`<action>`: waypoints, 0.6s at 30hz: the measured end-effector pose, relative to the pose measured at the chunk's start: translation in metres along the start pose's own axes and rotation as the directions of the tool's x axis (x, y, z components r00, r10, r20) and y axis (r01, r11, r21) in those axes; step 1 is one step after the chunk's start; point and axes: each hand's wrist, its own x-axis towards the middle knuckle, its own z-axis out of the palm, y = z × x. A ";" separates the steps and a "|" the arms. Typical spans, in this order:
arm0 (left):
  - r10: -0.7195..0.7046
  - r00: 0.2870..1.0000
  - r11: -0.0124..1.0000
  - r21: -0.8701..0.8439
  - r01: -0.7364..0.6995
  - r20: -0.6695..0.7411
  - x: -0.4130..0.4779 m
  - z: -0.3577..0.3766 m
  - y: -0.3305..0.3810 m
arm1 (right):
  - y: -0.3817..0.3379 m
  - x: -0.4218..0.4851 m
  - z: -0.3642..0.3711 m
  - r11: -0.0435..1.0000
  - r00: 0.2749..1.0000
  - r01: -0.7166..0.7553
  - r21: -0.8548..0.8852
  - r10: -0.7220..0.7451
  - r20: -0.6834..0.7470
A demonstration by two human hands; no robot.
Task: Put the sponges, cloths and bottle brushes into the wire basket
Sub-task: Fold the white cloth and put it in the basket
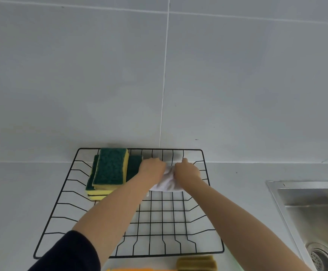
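A black wire basket point(214, 208) sits on the pale grey table point(22, 192), up against the tiled wall point(81, 75). Both hands are inside it, at the far end, near 12 o'clock.

The left hand point(152, 169) and the right hand point(186, 170) are side by side and curled shut. Between them they pinch a white cloth point(168, 182). The cloth is bunched up where the fingers grip it, and its lower part lies flat on the basket floor.

At about 10 o'clock in the basket is a pile of sponges point(110, 171), green on top and yellow underneath. I can count at least 3, but I cannot tell the full number. The top one lies a bit crooked on the others. The pile is just beside the left hand.

The left arm has a dark sleeve point(67, 253) pushed up past the elbow. The right arm is bare.

Outside the basket, at 6 o'clock on the table, lies a yellow-brown sponge point(196, 263). Next to it, at the very bottom edge, is something orange point(137, 269), mostly cut off, so I cannot tell what it is.

At 4 o'clock is a shiny metal sink point(315, 212) with a round drain point(321, 257).
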 end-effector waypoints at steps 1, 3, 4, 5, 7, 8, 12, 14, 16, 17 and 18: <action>0.003 1.000 1.000 0.008 -0.003 -0.018 -0.001 0.000 0.000 | 0.000 -0.002 -0.001 1.000 1.000 -0.002 0.010 0.002 -0.003; 0.013 0.998 1.000 0.020 -0.012 -0.064 -0.004 -0.003 -0.001 | 0.001 -0.007 -0.003 1.000 1.000 0.001 0.031 0.000 -0.012; 0.017 0.996 1.000 0.019 -0.015 -0.091 -0.006 -0.007 -0.002 | 0.003 -0.009 -0.004 0.999 1.000 0.003 0.052 -0.002 -0.023; 0.019 0.993 1.000 0.012 -0.018 -0.116 -0.008 -0.011 -0.004 | 0.005 -0.012 -0.007 0.998 1.000 0.005 0.070 -0.003 -0.029; 0.023 0.985 0.999 -0.018 -0.027 -0.170 -0.014 -0.022 -0.009 | 0.010 -0.021 -0.014 0.997 0.999 0.035 0.070 -0.032 -0.042; 0.027 0.979 0.999 -0.035 -0.035 -0.204 -0.018 -0.028 -0.011 | 0.013 -0.027 -0.019 0.997 0.997 0.060 0.056 -0.057 -0.048; 0.039 0.945 0.991 -0.107 -0.078 -0.325 -0.042 -0.051 -0.022 | 0.020 -0.060 -0.036 0.985 0.979 0.174 0.004 -0.172 -0.104; 0.037 0.934 0.990 -0.114 -0.083 -0.356 -0.059 -0.060 -0.027 | 0.021 -0.077 -0.040 0.978 0.968 0.207 -0.015 -0.207 -0.139; 0.035 0.934 0.994 -0.088 -0.071 -0.356 -0.078 -0.067 -0.033 | 0.019 -0.095 -0.044 0.984 0.967 0.174 0.034 -0.164 -0.196; 0.023 0.936 0.996 -0.076 -0.053 -0.351 -0.089 -0.069 -0.036 | 0.018 -0.103 -0.045 0.983 0.957 0.179 0.034 -0.166 -0.240; 0.004 0.937 0.997 -0.069 -0.030 -0.350 -0.100 -0.070 -0.039 | 0.016 -0.111 -0.045 0.983 0.946 0.183 0.003 -0.175 -0.272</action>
